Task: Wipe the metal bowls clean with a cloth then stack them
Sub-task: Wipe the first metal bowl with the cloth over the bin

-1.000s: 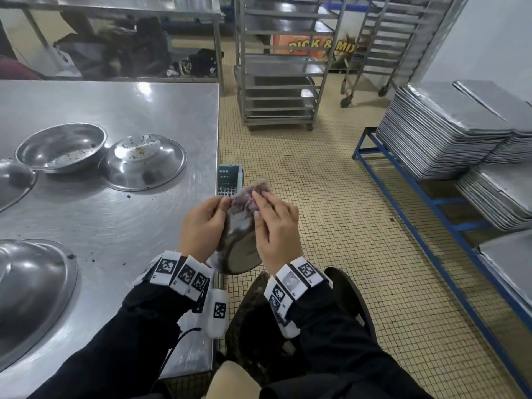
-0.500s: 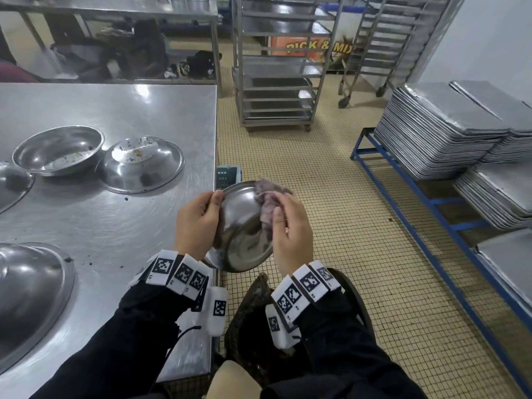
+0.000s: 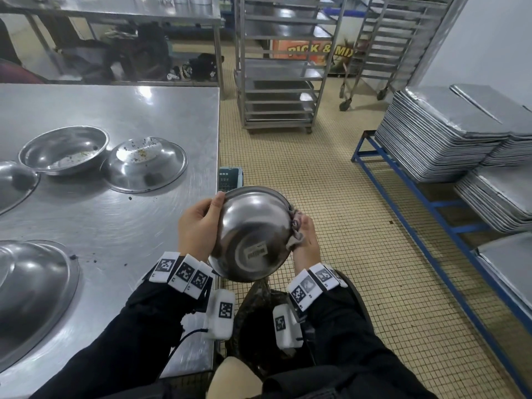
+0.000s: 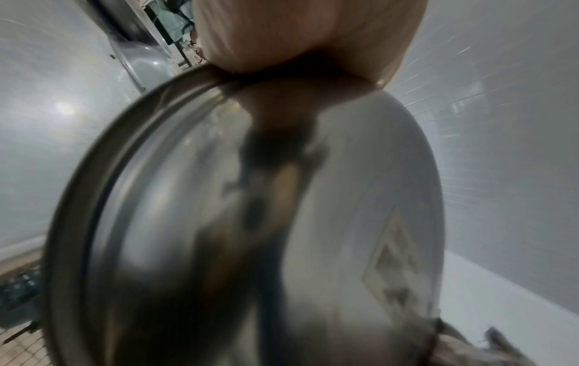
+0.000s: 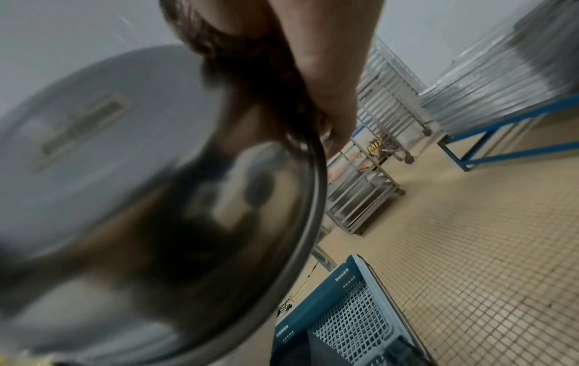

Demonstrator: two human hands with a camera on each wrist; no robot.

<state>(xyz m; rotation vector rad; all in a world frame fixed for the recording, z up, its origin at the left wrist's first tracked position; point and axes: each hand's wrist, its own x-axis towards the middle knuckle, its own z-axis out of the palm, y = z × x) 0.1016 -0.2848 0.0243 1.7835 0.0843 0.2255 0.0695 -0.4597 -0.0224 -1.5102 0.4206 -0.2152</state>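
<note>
— Steel bowl (image 3: 253,237) is off the counter (image 3: 115,220), held in the air just past its right edge, base turned up toward the head camera with a label showing.

— Who has it?

— Left hand (image 3: 198,226) curls round the left rim, thumb on top. Right hand (image 3: 305,237) pinches the cloth (image 3: 295,226) against the right rim.

— Progress?

— Early, I'd judge. One upright bowl (image 3: 63,151) and one upturned bowl (image 3: 144,164) near the counter's far side carry crumbs; larger bowls sit at its left edge. Nothing is stacked yet.

— Any change?

— A second ago the cloth covered the bowl's top between both hands. Since then the bowl has turned its base up and the cloth has slid to the right rim.
</note>
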